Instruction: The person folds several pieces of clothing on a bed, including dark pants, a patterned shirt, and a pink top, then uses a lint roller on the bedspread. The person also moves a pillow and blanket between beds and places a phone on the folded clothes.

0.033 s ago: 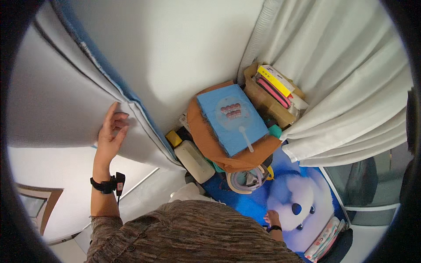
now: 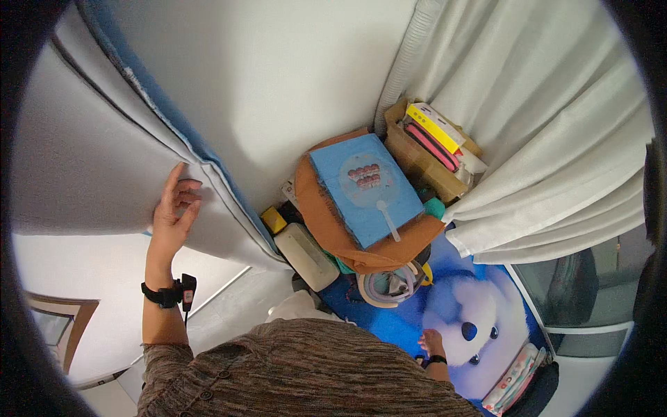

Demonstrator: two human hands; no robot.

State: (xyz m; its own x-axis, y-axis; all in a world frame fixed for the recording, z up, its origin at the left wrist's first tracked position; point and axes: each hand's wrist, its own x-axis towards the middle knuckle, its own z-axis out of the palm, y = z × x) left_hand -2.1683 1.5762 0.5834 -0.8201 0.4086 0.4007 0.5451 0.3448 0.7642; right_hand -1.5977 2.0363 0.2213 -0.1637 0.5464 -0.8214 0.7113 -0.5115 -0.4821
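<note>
My left hand (image 2: 175,201) is raised against a large pale panel (image 2: 104,153) with a soft seam and a blue back edge. Its index finger points up along the surface near the seam. The other fingers are loosely bent, apart from the thumb, with nothing seen in them. A black strap with a small device (image 2: 170,293) circles that wrist. Low on the right, my right hand (image 2: 432,342) hangs open with loosely bent fingers, holding nothing I can see. It is nearest to a blue surface with a white bear's face (image 2: 479,323); whether it touches is unclear.
A brown bag (image 2: 316,215) carries a blue flat pack and a clear round fan (image 2: 368,177). Behind stands a cardboard box (image 2: 424,160) with a yellow-and-white carton. A beige case (image 2: 306,257), pale rings (image 2: 389,286) and white curtains (image 2: 549,139) are nearby.
</note>
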